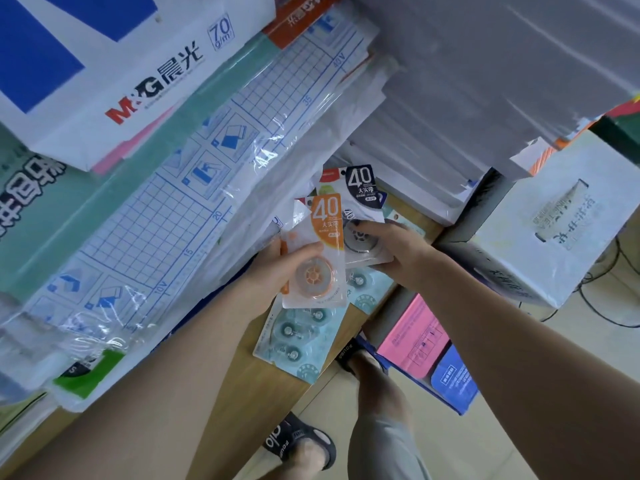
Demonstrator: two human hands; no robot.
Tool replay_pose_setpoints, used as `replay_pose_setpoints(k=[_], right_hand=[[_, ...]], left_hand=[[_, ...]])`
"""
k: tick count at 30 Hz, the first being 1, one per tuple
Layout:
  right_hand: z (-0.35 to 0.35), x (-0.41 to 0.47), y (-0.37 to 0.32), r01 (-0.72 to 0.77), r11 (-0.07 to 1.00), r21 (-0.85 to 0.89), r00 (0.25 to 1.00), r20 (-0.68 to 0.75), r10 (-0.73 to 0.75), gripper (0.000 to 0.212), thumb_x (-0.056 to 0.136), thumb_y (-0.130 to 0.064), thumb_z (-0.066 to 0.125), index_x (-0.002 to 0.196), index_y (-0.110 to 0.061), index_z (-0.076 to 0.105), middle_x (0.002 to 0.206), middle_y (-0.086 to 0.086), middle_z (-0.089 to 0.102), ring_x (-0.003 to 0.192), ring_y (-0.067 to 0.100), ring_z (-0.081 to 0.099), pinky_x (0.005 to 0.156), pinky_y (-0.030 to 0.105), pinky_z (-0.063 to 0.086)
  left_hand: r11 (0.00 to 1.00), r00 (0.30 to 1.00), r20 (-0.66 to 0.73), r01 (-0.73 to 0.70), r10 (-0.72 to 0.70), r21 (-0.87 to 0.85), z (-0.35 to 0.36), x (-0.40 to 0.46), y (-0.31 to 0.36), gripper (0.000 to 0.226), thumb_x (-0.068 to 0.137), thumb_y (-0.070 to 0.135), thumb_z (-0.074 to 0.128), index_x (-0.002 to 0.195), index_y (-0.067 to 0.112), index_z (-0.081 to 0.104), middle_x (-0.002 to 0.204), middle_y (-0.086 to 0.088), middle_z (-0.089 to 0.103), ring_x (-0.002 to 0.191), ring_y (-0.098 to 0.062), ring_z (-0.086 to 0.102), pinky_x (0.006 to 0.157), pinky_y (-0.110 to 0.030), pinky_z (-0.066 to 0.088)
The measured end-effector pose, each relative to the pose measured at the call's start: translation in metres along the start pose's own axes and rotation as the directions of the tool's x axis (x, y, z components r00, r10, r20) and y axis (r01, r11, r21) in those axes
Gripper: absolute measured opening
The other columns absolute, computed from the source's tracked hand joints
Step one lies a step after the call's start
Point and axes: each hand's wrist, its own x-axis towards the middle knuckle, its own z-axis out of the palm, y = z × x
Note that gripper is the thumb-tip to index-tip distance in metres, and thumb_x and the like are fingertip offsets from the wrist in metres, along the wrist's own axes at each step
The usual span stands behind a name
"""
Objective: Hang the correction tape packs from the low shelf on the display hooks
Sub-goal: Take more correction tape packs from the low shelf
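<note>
My left hand grips an orange correction tape pack marked 40, thumb across its clear blister, above the low wooden shelf. My right hand holds a dark-labelled pack with a white tape wheel, fingers curled over its lower part. More dark packs lie behind it, partly hidden. A teal multi-pack of small tapes lies flat on the shelf under both hands. No display hooks are in view.
Plastic-wrapped grid sheets and an M&G paper ream crowd the shelf's left. White paper stacks fill the back right. A white box and pink and blue boxes stand lower right. My sandalled feet are on the tiled floor.
</note>
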Motion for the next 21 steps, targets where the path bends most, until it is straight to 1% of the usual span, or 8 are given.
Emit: replay_pose_setpoints(k=[2,5,9,12,15,17,19,21], right_hand=[[0.004,0.003,0.001,0.0,1.0,-0.02,1.0,-0.002,0.0,0.045,0.083,-0.014,0.082,0.125,-0.01,0.068,0.115,0.014,0.078,0.109,0.032,0.075,0.087,0.039,0.062],[0.01,0.003,0.004,-0.018,0.999,-0.049,1.0,-0.012,0.017,0.046,0.082,-0.016,0.084,0.124,-0.008,0.067,0.111,0.014,0.079,0.105,0.032,0.076,0.09,0.042,0.062],[0.018,-0.003,0.01,0.027,0.999,-0.02,0.999,-0.034,-0.028,0.064,0.071,-0.023,0.091,0.127,-0.012,0.061,0.109,0.013,0.079,0.095,0.031,0.079,0.086,0.052,0.064],[0.019,-0.014,0.011,0.054,0.998,0.022,0.998,-0.028,-0.053,0.077,0.06,-0.026,0.093,0.128,-0.007,0.062,0.108,0.014,0.079,0.092,0.03,0.079,0.083,0.046,0.065],[0.014,-0.03,0.01,0.027,0.999,0.039,1.0,0.002,-0.028,0.041,0.079,-0.015,0.084,0.113,0.005,0.071,0.097,0.016,0.08,0.077,0.027,0.077,0.069,0.033,0.063],[0.01,-0.041,0.013,-0.022,0.999,0.046,1.0,0.004,0.022,0.017,0.087,-0.011,0.077,0.1,0.0,0.072,0.098,0.019,0.076,0.079,0.028,0.073,0.068,0.034,0.062],[0.005,-0.051,0.018,-0.075,0.995,0.067,0.997,-0.014,0.076,0.007,0.092,-0.013,0.07,0.094,-0.006,0.069,0.099,0.021,0.071,0.086,0.031,0.068,0.075,0.04,0.062],[-0.001,-0.064,0.024,-0.126,0.988,0.084,0.992,-0.017,0.128,0.01,0.096,-0.015,0.063,0.09,-0.008,0.067,0.087,0.017,0.072,0.081,0.031,0.068,0.079,0.045,0.062]], left_hand=[[1.0,1.0,-0.005,0.007,-0.007,-0.003,-0.001,0.001,0.002,0.024,0.077,0.047,0.081,0.098,0.037,0.075,0.107,0.002,0.08,0.112,-0.03,0.072,0.099,-0.054,0.054],[0.999,1.0,-0.007,0.001,-0.001,-0.052,-0.003,-0.002,0.002,0.026,0.083,0.036,0.081,0.107,0.03,0.073,0.107,0.004,0.08,0.11,-0.024,0.073,0.099,-0.046,0.056],[0.997,0.999,0.034,-0.016,0.018,-0.081,-0.003,-0.012,0.001,0.029,0.089,0.027,0.077,0.117,0.029,0.07,0.113,0.005,0.079,0.112,-0.02,0.073,0.102,-0.046,0.055],[0.997,0.999,0.052,-0.003,0.007,-0.076,-0.004,-0.022,0.003,0.04,0.08,0.037,0.082,0.118,0.028,0.072,0.114,0.002,0.079,0.113,-0.024,0.073,0.105,-0.05,0.053],[1.0,0.994,0.112,0.016,-0.017,0.014,0.001,-0.038,0.007,0.047,0.075,0.044,0.081,0.118,0.028,0.072,0.113,0.002,0.079,0.109,-0.023,0.074,0.104,-0.054,0.053],[0.996,0.993,0.117,0.013,-0.024,0.092,0.008,-0.053,0.009,0.054,0.069,0.051,0.081,0.117,0.031,0.072,0.111,0.007,0.079,0.109,-0.02,0.074,0.103,-0.052,0.054],[0.988,0.993,0.106,0.029,-0.045,0.151,0.017,-0.069,0.01,0.064,0.061,0.058,0.082,0.118,0.033,0.071,0.111,0.013,0.078,0.109,-0.014,0.073,0.103,-0.046,0.054],[0.981,0.991,0.113,0.054,-0.076,0.187,0.024,-0.083,0.009,0.07,0.058,0.06,0.083,0.121,0.033,0.068,0.113,0.016,0.077,0.11,-0.01,0.071,0.104,-0.041,0.053]])
